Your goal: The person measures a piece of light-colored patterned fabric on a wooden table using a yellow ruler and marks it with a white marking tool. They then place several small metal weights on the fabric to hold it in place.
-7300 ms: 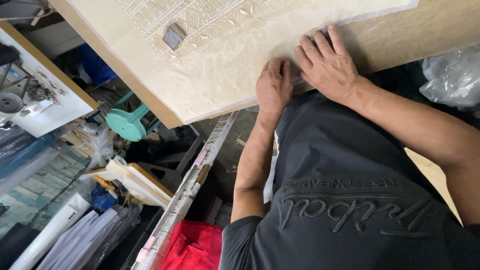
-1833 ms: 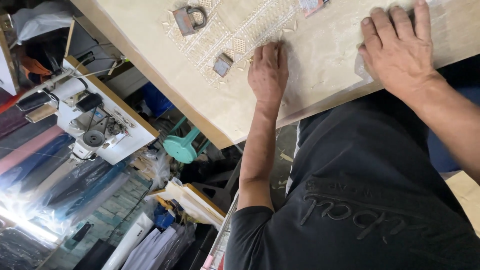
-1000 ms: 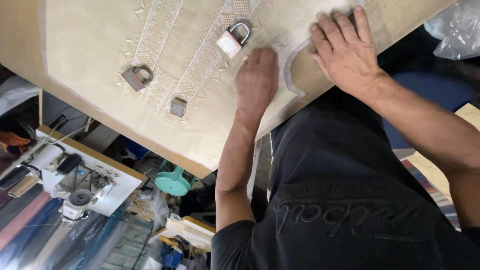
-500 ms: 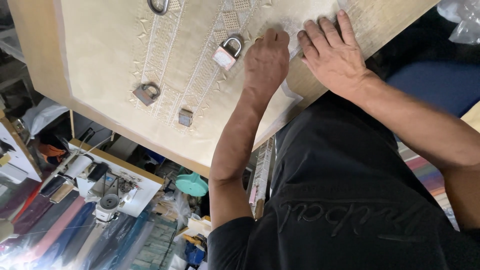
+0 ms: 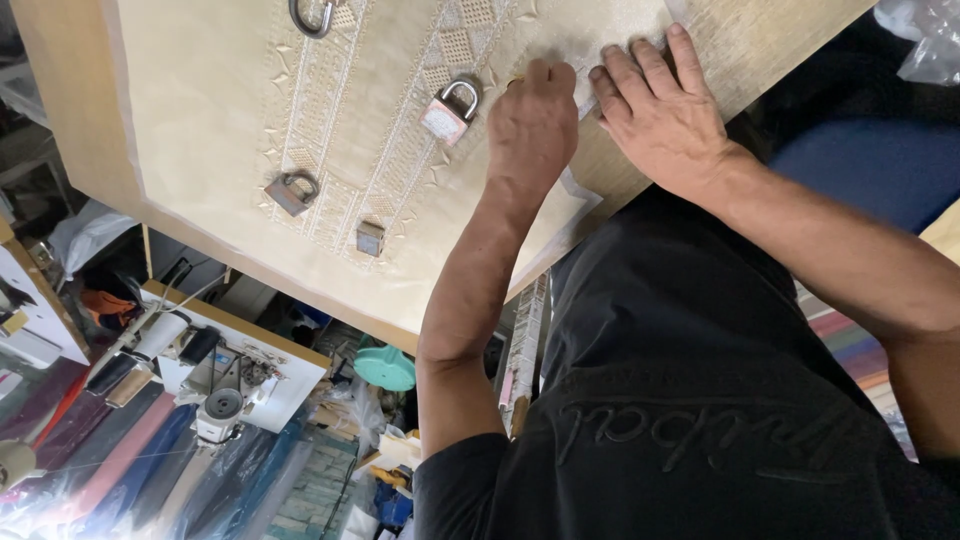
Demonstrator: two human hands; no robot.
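Since half a second ago the left hand [image 5: 535,120] has slid closer to the pale padlock [image 5: 450,112], and the right hand [image 5: 660,110] has drawn in until its fingertips lie just beside the left knuckles.

The left hand is curled into a loose fist, knuckles up, just right of that padlock. A small yellowish tip shows at its fingers, but what they grip cannot be told. The right hand lies flat with its fingers spread and straight, pressing on the cream embroidered cloth [image 5: 200,120], further right of the padlock.

The cloth is spread over the wooden table [image 5: 770,30] and held by weights. A dark padlock [image 5: 292,190] and a small square weight [image 5: 370,238] sit below-left of the pale padlock, and a shackle [image 5: 312,15] shows up-left of it at the frame edge.

The step looks like fine work at the cloth's near corner, one hand pinning and the other working. Any further stroke calls for the flat hand to keep the cloth from creeping and for the lace bands to stay straight.
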